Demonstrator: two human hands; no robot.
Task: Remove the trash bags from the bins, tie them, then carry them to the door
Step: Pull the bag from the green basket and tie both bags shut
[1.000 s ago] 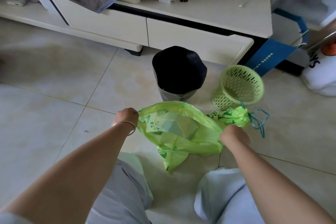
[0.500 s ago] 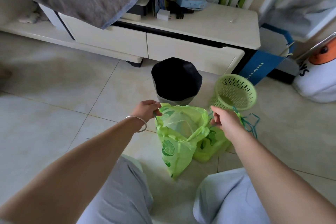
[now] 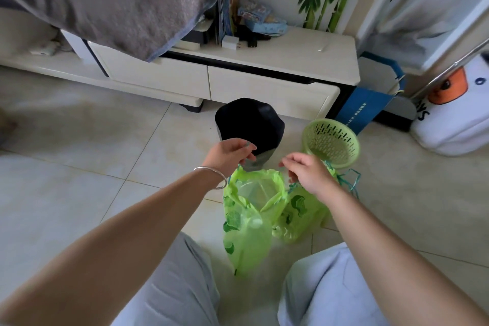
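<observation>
The right hand (image 3: 308,176) hides the second green bag's (image 3: 301,216) mouth (drawstring partly covered too).

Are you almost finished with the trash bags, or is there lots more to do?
About halfway. Done: the green basket is empty, and one tied green bag sits on the floor. In hand: the left hand and right hand pinch the drawstrings of the open green bag, whose mouth still gapes. Left: tie it, deal with the dark bin, carry all to the door.
</observation>
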